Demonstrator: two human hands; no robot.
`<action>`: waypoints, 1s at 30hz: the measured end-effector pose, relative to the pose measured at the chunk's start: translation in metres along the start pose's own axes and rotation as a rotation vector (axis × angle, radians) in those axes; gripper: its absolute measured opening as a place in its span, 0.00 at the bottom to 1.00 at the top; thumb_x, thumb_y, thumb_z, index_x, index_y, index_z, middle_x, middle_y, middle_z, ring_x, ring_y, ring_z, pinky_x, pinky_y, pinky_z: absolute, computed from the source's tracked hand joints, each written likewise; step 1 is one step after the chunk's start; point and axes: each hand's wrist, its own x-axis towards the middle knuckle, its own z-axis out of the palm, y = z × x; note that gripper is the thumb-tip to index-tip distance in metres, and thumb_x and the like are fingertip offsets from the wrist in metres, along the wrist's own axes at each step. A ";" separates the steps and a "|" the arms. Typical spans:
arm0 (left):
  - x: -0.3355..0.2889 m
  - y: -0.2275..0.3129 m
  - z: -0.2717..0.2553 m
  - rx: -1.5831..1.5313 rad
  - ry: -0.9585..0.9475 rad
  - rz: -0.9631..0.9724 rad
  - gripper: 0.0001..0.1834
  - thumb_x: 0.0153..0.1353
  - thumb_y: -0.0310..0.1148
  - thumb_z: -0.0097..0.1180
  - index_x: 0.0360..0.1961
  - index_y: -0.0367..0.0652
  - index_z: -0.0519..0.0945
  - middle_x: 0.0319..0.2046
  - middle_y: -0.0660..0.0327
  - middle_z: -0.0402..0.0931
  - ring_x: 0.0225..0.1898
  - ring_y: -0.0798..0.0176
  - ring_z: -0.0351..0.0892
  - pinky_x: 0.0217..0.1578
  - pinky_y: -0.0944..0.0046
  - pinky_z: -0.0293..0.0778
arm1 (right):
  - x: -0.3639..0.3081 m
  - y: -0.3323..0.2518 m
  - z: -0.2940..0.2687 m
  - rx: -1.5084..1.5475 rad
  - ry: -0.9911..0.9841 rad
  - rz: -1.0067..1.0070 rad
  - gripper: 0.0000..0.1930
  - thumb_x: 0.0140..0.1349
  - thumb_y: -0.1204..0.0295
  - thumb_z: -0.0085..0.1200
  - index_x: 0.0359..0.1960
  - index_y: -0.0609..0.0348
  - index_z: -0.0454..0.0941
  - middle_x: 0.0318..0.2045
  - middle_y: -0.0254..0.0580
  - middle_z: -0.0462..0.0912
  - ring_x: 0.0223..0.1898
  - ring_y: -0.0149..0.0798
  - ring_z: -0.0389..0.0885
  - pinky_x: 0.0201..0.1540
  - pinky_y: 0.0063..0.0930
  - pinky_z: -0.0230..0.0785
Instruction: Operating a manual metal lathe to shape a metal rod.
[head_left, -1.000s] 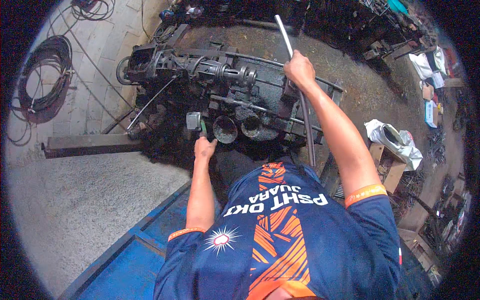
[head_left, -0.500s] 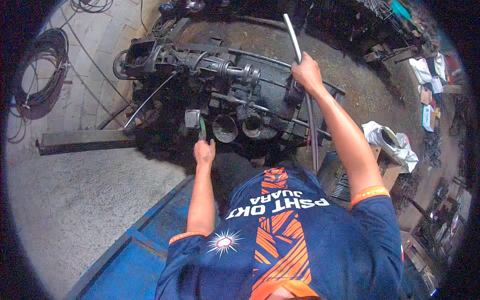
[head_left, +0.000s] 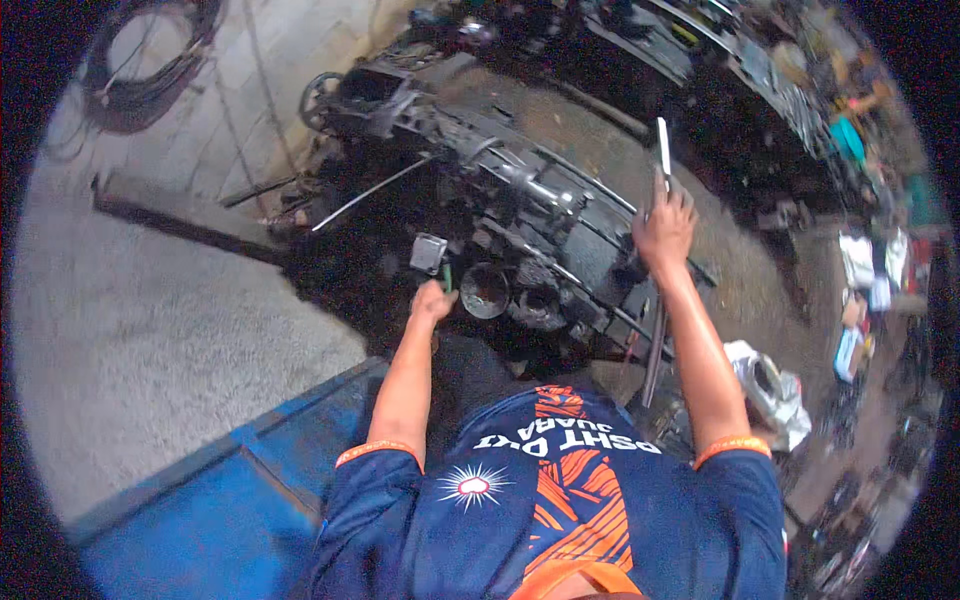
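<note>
My left hand [head_left: 432, 300] is closed around a green handle [head_left: 448, 278], next to a pale square metal block [head_left: 430, 252] on the front of a dark, greasy machine [head_left: 540, 190]. My right hand [head_left: 666, 228] lies against a long metal bar [head_left: 663, 145], its fingers stretched out and spread. The bar's bright upper end sticks out beyond my fingers, and its darker lower part runs down beside my forearm. Two round metal openings [head_left: 486, 290] sit on the machine's near side, right of my left hand. My palms and the grip on the handle are partly hidden.
A blue metal surface [head_left: 210, 500] lies at the lower left, with a dark beam [head_left: 185, 222] beyond it. Coiled cable [head_left: 150, 70] hangs at the upper left. A white bag [head_left: 768, 395] and cluttered tools are on the right.
My view has turned, so the machine appears tilted and lower right. The fingers of my right hand have spread from around the bar. My left hand stays at the green handle.
</note>
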 end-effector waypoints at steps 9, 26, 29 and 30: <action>-0.011 0.096 -0.161 -1.036 0.531 0.185 0.18 0.64 0.43 0.50 0.45 0.39 0.77 0.28 0.59 0.80 0.29 0.67 0.76 0.34 0.66 0.71 | -0.001 -0.217 0.107 1.009 -0.824 0.098 0.26 0.57 0.57 0.55 0.51 0.65 0.72 0.40 0.50 0.79 0.40 0.39 0.78 0.44 0.32 0.70; 0.270 -0.035 -0.393 -0.371 0.712 0.757 0.26 0.60 0.28 0.50 0.60 0.44 0.64 0.40 0.51 0.77 0.38 0.51 0.79 0.41 0.58 0.74 | 0.129 -0.416 0.208 1.056 -0.694 0.723 0.14 0.65 0.68 0.46 0.48 0.62 0.74 0.24 0.31 0.71 0.22 0.26 0.68 0.21 0.21 0.62; 0.373 -0.014 -0.431 -0.250 0.728 0.945 0.23 0.59 0.30 0.51 0.57 0.45 0.69 0.42 0.49 0.75 0.42 0.46 0.76 0.44 0.53 0.72 | 0.133 -0.421 0.219 1.146 -0.729 0.939 0.12 0.64 0.69 0.45 0.45 0.60 0.73 0.22 0.28 0.68 0.16 0.23 0.62 0.14 0.19 0.52; 0.398 -0.009 -0.438 -0.223 0.514 0.816 0.24 0.58 0.33 0.52 0.57 0.45 0.68 0.52 0.48 0.70 0.54 0.45 0.69 0.53 0.51 0.67 | 0.134 -0.425 0.219 1.230 -0.695 1.049 0.09 0.64 0.69 0.44 0.42 0.58 0.72 0.20 0.27 0.66 0.16 0.22 0.60 0.14 0.18 0.50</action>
